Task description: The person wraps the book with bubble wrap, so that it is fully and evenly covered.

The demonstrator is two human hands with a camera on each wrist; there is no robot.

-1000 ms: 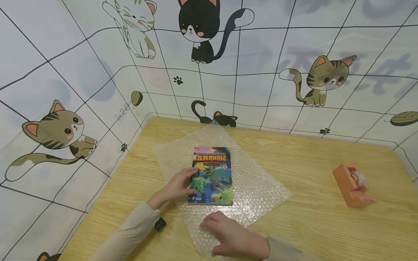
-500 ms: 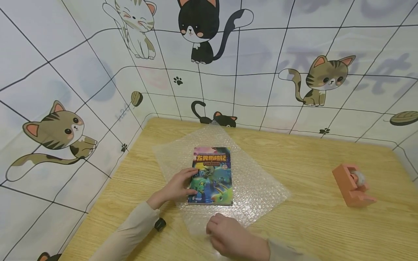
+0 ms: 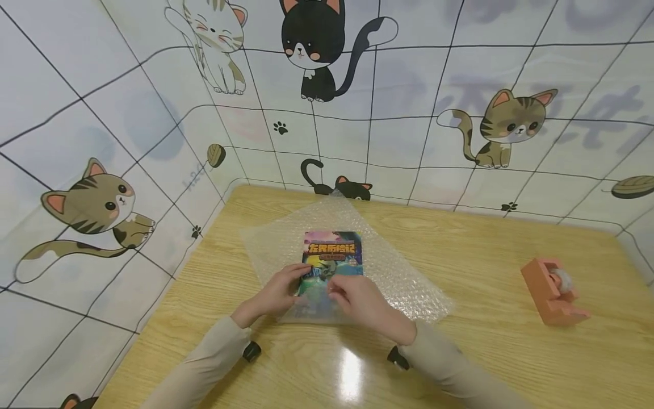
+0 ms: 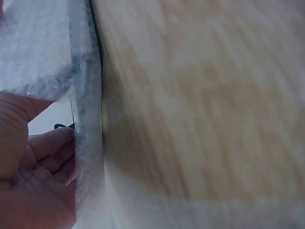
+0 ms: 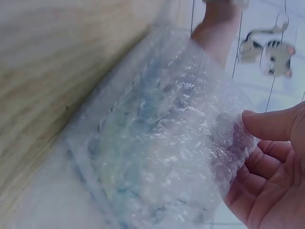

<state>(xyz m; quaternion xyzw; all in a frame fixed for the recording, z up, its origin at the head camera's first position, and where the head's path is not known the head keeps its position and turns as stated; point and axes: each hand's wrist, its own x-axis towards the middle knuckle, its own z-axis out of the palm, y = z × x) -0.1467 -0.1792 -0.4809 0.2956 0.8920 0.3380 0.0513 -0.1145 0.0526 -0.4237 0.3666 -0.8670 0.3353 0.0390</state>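
Observation:
A colourful paperback book (image 3: 332, 250) lies on a sheet of clear bubble wrap (image 3: 409, 278) set like a diamond on the table. Along the book's left edge rests my left hand (image 3: 276, 291), fingertips on the cover. The near flap of the wrap now covers the lower part of the book and the left thumb. My right hand (image 3: 365, 301) pinches the corner of that flap over the middle of the cover. In the right wrist view, the raised bubble wrap (image 5: 171, 124) runs up to the right thumb and fingers, with the book's colours blurred through it.
An orange tape dispenser (image 3: 549, 292) with a roll of clear tape stands on the right of the wooden table (image 3: 485, 363). A cat-printed cloth (image 3: 398, 142) rises behind and to the left of the table.
My right hand has taken the wrap's near corner and carried it away from me, up over the lower part of the book. The left hand has kept its place at the book's edge.

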